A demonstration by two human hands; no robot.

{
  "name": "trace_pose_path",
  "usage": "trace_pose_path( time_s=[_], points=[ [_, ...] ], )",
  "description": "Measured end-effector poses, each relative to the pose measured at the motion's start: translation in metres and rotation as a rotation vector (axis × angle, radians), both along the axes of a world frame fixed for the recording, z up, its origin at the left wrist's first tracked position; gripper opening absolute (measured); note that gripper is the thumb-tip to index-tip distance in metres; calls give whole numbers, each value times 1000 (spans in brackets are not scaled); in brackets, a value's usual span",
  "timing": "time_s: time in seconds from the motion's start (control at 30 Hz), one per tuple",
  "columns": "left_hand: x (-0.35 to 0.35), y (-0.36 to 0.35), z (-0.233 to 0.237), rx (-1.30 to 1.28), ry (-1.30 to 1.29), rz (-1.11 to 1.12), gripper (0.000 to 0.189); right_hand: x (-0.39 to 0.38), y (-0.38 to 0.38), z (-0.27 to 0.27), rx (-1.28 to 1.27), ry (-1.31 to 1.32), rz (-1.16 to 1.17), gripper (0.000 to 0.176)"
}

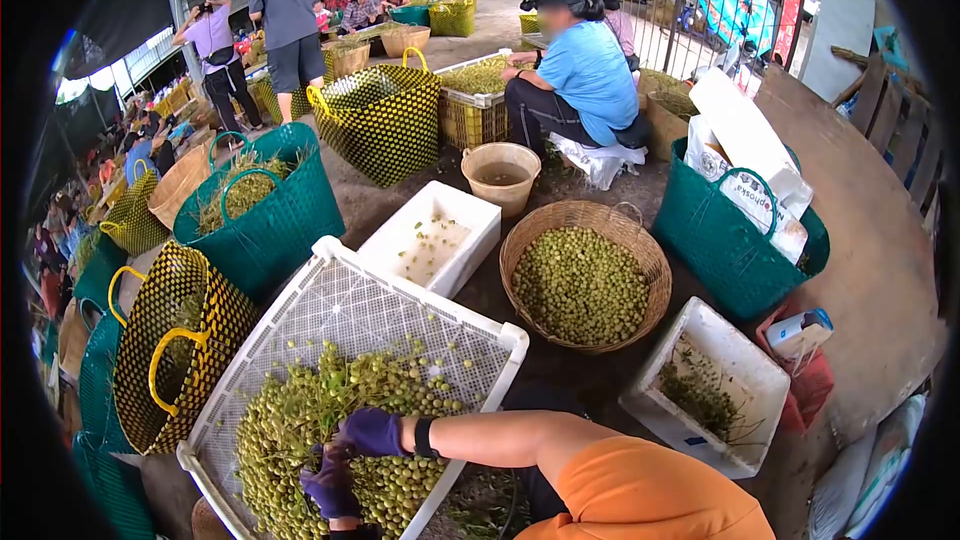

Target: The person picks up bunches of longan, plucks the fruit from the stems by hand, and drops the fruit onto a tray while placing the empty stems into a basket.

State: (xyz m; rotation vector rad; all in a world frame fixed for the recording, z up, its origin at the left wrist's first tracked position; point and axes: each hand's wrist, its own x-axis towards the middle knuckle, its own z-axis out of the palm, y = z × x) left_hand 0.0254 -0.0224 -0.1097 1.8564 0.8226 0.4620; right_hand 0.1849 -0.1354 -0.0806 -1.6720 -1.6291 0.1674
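Both of my hands wear purple gloves and meet low over a white mesh tray (330,300) heaped with small round yellow-green fruits (290,485). My right hand (375,433), with a dark band at its wrist, reaches in from the right. Its fingers are bent closed at the thin leafy stems (325,405) among the fruits. Just below it, my left hand (332,485) comes up from the bottom edge, fingers curled in close to the right hand. What lies between the fingertips is mostly hidden by the gloves.
Beyond the tray stand a white foam box (465,240) with a few fruits, a full round wicker basket (655,275) and a bucket (500,152). To the right are another foam box (765,380) and a green basket (690,230). A person in blue (590,80) sits ahead.
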Motion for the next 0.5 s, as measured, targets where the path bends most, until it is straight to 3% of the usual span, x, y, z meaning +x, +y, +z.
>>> trace_pose_path(
  time_s=[0.03,0.07,0.13,0.2,0.27,0.3,0.37,0.4,0.43,0.47,0.5],
  points=[
    [-9,36,-50,-535,-350,-45,33,0,0,-3,-2,1,1,19],
    [-6,24,-37,-537,-350,-42,33,0,-5,4,-92,-49,-29,19],
    [8,-17,27,-293,-209,129,24,3,-11,17,-181,-102,-54,19],
    [8,-18,52,-224,-174,151,19,4,-13,22,-120,-79,-54,24],
    [4,-8,43,-156,-142,174,15,3,-12,22,32,-119,-39,26],
    [-1,9,19,53,-158,173,13,3,-12,19,182,-159,-27,28],
    [-4,12,9,485,-63,156,10,2,-6,13,57,-169,-27,29],
    [2,-5,28,484,-65,161,10,3,-4,12,-63,-181,-32,29],
    [8,-28,57,29,-227,245,12,4,-4,19,-62,-184,-28,29],
    [10,-40,72,-428,-381,320,15,4,-6,34,-300,-175,-31,28],
    [12,-37,49,-414,-540,361,18,4,-7,42,-537,-165,-36,26]
  ],
)
